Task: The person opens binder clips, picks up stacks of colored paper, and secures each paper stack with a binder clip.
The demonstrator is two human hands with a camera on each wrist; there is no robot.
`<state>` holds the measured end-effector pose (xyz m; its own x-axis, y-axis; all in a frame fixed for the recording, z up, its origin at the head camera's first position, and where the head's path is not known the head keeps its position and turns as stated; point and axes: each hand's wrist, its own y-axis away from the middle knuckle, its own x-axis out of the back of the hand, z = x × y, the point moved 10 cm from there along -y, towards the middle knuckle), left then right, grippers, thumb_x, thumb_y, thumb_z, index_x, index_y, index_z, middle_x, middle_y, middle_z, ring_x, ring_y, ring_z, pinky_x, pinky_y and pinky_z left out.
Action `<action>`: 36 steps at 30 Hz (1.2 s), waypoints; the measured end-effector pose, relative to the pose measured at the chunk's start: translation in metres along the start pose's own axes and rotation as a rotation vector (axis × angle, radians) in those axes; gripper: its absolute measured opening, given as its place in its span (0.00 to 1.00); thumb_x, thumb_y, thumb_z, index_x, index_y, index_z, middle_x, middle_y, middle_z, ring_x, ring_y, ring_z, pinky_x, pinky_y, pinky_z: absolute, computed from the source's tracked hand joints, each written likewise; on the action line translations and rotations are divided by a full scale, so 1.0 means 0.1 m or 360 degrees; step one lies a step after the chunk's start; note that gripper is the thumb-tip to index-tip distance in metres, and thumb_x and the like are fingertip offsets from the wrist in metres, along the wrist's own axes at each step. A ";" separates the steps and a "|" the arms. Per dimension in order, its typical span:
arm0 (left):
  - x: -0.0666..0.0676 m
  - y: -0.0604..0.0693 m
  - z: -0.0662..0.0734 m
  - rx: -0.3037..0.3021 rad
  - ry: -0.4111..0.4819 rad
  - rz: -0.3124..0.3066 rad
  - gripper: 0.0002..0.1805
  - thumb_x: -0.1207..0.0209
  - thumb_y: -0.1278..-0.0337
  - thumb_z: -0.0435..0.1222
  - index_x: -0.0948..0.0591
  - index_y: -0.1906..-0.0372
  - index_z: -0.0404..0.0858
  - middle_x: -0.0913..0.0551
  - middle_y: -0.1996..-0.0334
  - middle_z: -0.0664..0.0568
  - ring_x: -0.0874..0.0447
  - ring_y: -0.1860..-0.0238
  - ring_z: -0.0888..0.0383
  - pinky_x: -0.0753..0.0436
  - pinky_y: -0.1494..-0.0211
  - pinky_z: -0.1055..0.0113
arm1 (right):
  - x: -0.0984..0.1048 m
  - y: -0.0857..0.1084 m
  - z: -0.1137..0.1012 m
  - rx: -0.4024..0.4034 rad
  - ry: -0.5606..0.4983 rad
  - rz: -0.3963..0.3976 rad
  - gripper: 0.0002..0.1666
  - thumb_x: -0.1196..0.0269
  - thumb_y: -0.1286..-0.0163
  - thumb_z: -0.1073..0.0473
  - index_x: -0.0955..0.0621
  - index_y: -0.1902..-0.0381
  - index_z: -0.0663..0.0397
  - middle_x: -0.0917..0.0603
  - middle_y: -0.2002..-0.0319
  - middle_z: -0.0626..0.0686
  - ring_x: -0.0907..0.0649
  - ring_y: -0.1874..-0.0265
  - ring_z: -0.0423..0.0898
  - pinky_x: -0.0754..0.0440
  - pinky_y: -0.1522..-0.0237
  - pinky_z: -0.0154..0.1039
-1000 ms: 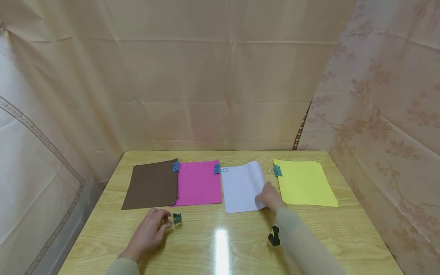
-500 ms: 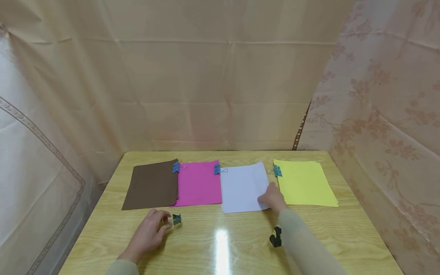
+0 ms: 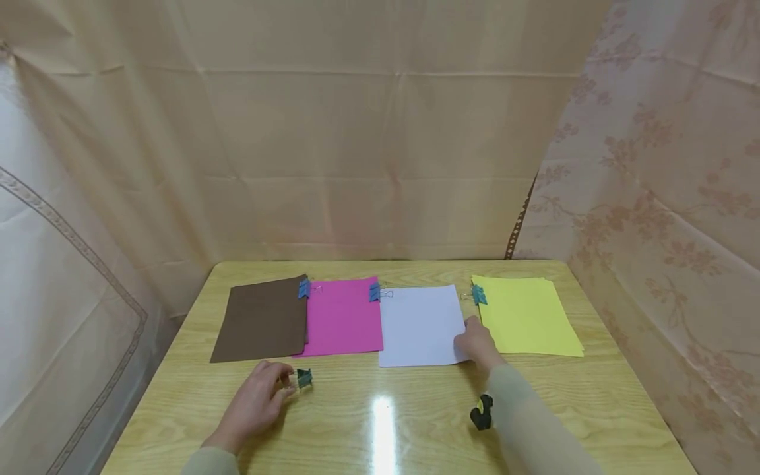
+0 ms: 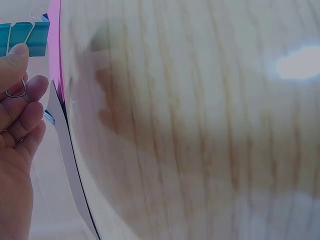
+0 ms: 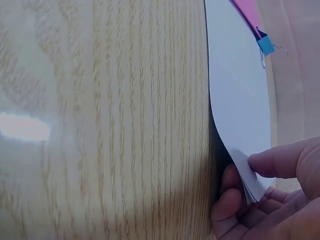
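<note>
My left hand (image 3: 255, 402) pinches a teal binder clip (image 3: 305, 378) by its wire handles, just in front of the brown paper. In the left wrist view, the thumb (image 4: 15, 60) presses the handles against the curled fingers. At the right edge of a stack of white paper (image 3: 418, 323), my right hand (image 3: 479, 344) pinches the sheets. The right wrist view shows the thumb on top of the white sheets (image 5: 240, 90) and fingers beneath, with the held corner bent up off the table. No clip shows on the white stack.
Left of the white stack lie pink paper (image 3: 344, 316) and brown paper (image 3: 261, 320), each with a blue binder clip on its right edge. Yellow paper (image 3: 528, 316) with a teal clip (image 3: 479, 295) lies to the right. A black device (image 3: 481, 412) sits at my right wrist.
The white stack's right side, curled up earlier, has come down flatter. My right hand has shifted slightly right along with its edge. The left hand and its binder clip have barely moved.
</note>
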<state>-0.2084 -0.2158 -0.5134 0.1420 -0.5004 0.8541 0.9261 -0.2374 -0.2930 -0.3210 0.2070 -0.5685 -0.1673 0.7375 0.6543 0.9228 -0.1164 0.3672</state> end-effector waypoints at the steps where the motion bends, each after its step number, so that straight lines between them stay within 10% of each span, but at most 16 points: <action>1: 0.00 0.00 0.00 0.0000 -0.0002 0.0005 0.15 0.25 0.50 0.28 0.17 0.59 0.41 0.23 0.69 0.63 0.26 0.61 0.62 0.20 0.59 0.63 | 0.00 0.00 0.00 -0.0003 -0.0012 -0.0007 0.25 0.48 0.34 0.70 0.34 0.40 0.76 0.25 0.42 0.74 0.24 0.45 0.64 0.26 0.37 0.60; 14: -0.02 0.00 -0.06 0.0049 -0.0014 -0.0028 0.12 0.27 0.46 0.30 0.17 0.58 0.40 0.23 0.68 0.62 0.27 0.62 0.62 0.20 0.60 0.66 | 0.04 -0.06 0.10 -0.0011 -0.0071 -0.0045 0.19 0.46 0.31 0.70 0.29 0.43 0.72 0.23 0.49 0.66 0.24 0.52 0.58 0.22 0.56 0.45; 36: 0.05 -0.05 0.01 0.0082 0.0014 -0.0008 0.10 0.28 0.43 0.31 0.17 0.59 0.42 0.27 0.70 0.66 0.33 0.64 0.64 0.25 0.64 0.68 | 0.41 0.12 0.20 0.0070 -0.0330 -0.0022 0.25 0.49 0.23 0.65 0.34 0.33 0.73 0.29 0.38 0.71 0.27 0.42 0.61 0.24 0.40 0.56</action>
<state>-0.2118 -0.2165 -0.5068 0.1341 -0.5067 0.8516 0.9437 -0.1970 -0.2659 -0.3095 0.2490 -0.5508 -0.1094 0.8606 0.4974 0.9360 -0.0793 0.3430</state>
